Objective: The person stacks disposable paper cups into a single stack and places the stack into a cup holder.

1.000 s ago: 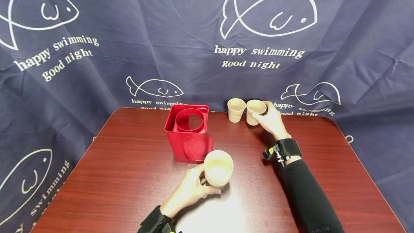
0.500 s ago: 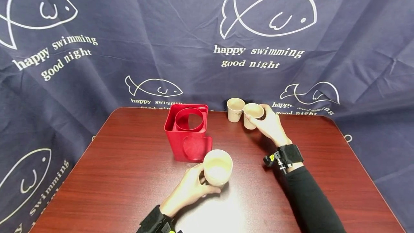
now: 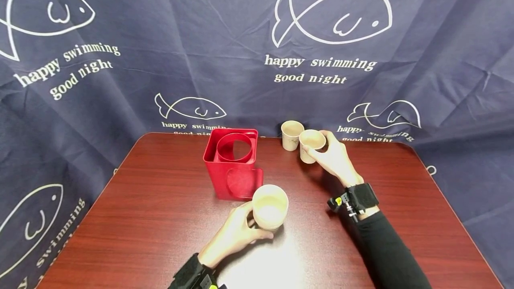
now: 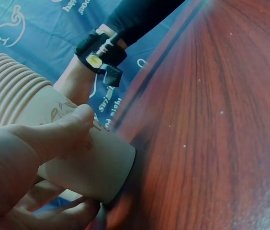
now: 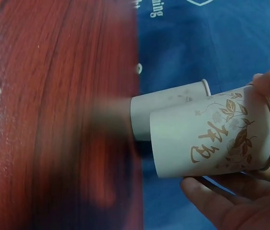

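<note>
My left hand [image 3: 234, 233] grips a stack of nested paper cups [image 3: 270, 208] near the middle of the table; their several stacked rims show in the left wrist view, above the thumb [image 4: 58, 134]. At the far edge, my right hand [image 3: 335, 155] holds a single paper cup [image 3: 308, 153] upright, thumb and fingers around its upper side. Brown leaves and lettering decorate that cup [image 5: 216, 134] in the right wrist view. Just left of it and a bit farther back stands another paper cup [image 3: 291, 137], which it partly covers in the right wrist view.
A red square holder [image 3: 217, 182] with a round ring inside its top stands left of the cups, behind my left hand. The brown wooden table [image 3: 152, 217] ends at a blue curtain [image 3: 225, 57] printed with fish.
My right hand has brought its cup toward me and slightly left, off the line of the cup standing beside it. The left hand and its stack have stayed in place.
</note>
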A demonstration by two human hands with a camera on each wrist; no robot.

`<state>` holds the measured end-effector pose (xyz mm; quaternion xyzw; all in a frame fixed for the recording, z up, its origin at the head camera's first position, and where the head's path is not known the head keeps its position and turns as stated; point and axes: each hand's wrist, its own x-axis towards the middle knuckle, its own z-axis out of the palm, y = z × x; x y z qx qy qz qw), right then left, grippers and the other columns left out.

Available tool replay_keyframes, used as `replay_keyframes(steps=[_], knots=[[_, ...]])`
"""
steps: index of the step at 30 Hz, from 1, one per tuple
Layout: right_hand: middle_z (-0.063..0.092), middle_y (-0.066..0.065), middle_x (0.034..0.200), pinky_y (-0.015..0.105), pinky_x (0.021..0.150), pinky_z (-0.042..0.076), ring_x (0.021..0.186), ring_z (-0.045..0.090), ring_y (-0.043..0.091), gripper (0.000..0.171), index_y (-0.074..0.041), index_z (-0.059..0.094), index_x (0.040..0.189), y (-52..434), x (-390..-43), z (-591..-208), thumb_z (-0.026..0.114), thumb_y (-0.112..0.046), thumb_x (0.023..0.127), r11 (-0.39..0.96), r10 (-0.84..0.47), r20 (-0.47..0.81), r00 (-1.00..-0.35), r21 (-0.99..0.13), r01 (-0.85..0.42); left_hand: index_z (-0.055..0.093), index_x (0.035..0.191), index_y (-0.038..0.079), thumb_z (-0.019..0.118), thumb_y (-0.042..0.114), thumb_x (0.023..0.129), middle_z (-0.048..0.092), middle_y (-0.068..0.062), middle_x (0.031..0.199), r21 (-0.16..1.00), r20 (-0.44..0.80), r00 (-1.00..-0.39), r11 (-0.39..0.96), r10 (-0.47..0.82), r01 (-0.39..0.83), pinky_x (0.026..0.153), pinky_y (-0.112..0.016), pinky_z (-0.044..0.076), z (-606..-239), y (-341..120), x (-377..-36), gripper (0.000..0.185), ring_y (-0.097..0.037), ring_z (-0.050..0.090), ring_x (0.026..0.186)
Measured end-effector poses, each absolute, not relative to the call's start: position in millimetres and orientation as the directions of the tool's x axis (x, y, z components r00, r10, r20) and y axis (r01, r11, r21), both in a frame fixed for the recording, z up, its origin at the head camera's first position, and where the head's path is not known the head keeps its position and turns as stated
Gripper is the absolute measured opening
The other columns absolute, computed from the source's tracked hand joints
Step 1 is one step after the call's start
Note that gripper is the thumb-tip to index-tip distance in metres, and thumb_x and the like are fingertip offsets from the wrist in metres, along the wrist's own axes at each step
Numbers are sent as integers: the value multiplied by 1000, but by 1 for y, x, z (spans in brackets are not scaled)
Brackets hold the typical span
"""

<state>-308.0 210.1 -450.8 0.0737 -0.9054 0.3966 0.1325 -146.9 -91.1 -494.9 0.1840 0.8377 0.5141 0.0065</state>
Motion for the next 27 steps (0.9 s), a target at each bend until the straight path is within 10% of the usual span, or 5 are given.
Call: replay_keyframes(steps=[27], knots=[[70, 4, 116, 23, 79, 52, 90, 67, 19, 59, -15, 57, 134, 202, -278, -432, 81, -42, 87, 631, -124, 373, -919, -685, -363, 69, 122, 20, 97, 28, 68, 73, 9, 111, 861, 184, -932, 407, 313, 307, 95, -27, 54, -495, -91, -147, 62, -7, 65, 104]])
